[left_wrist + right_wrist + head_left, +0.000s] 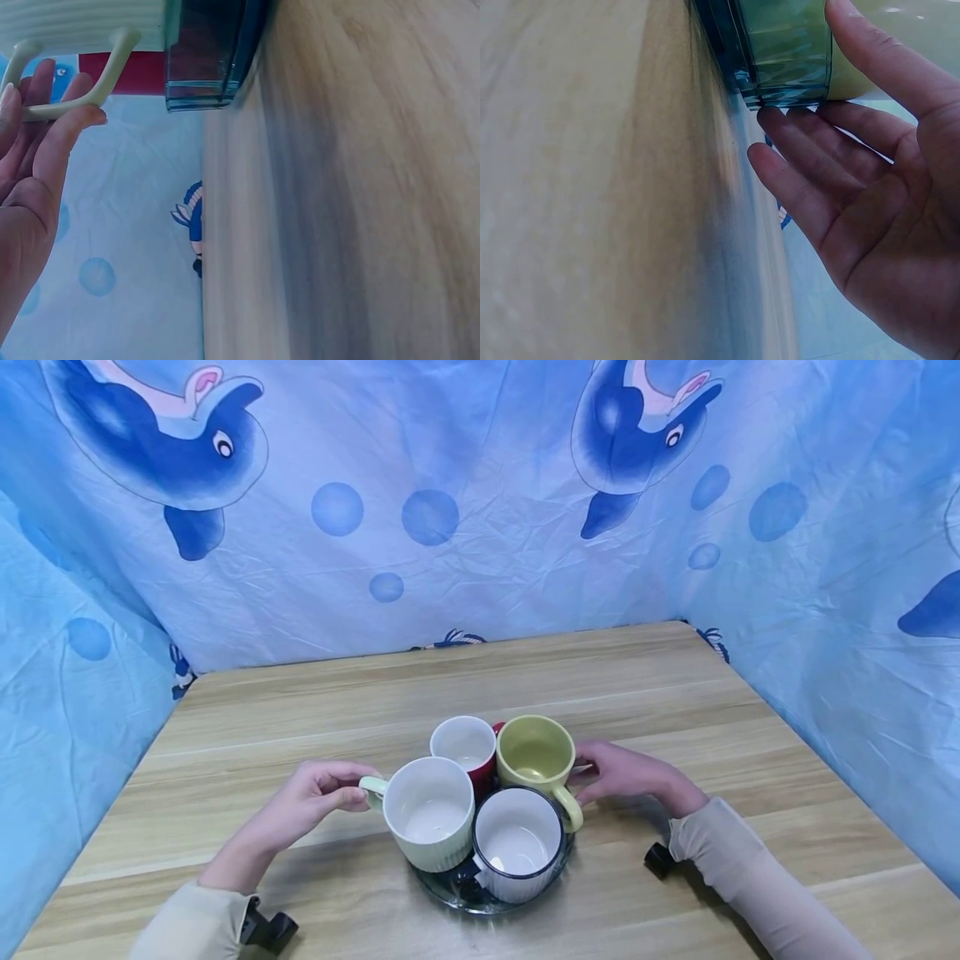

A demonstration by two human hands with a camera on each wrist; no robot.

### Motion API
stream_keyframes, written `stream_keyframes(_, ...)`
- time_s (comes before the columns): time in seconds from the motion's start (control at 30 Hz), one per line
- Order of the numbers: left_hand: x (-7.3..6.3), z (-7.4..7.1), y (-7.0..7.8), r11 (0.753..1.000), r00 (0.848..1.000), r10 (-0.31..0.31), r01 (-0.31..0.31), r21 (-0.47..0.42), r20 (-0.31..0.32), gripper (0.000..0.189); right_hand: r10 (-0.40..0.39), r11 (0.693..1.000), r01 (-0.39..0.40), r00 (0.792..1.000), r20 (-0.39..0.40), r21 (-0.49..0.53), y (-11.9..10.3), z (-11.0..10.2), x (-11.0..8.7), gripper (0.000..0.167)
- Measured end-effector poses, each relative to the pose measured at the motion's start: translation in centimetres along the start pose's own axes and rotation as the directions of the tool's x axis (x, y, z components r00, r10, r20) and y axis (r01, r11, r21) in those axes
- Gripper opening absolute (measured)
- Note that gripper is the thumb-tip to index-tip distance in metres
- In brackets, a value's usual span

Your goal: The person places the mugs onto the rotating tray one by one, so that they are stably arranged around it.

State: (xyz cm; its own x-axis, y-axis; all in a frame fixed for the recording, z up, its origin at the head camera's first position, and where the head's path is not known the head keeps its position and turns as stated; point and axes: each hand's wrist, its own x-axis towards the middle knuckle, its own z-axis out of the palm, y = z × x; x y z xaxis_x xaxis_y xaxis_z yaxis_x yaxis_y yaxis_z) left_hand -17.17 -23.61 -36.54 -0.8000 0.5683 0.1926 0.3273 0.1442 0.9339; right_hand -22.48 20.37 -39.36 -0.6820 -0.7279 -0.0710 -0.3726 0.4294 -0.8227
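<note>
Several mugs stand close together on a dark glass tray (480, 906). In the head view my left hand (330, 789) holds the handle of the pale green ribbed mug (431, 843). From the left wrist view, the fingers (56, 154) pass through that handle (112, 75). My right hand (626, 772) is at the right side of the yellow mug (536, 752). In the right wrist view its fingers (810, 150) are loosely extended by the tray's glass wall (787, 75), the thumb near the yellow mug; contact is hard to tell.
A red mug (480, 777) with a white inside stands at the back of the tray, and a white mug (517, 839) with a black rim at the front. Wood-grain tabletop (315, 718) surrounds the tray. A blue dolphin-print curtain (487, 568) encloses the back and sides.
</note>
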Motion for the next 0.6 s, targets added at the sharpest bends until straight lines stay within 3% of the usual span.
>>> stream_keyframes(0.6, 0.7, -0.2, -1.5, 0.999, 0.997, -0.039, 0.040, -0.015, 0.060, 0.030, 0.004, 0.999, -0.005, 1.000, 0.015, 0.041, 0.1, 0.0, 0.0, 0.063)
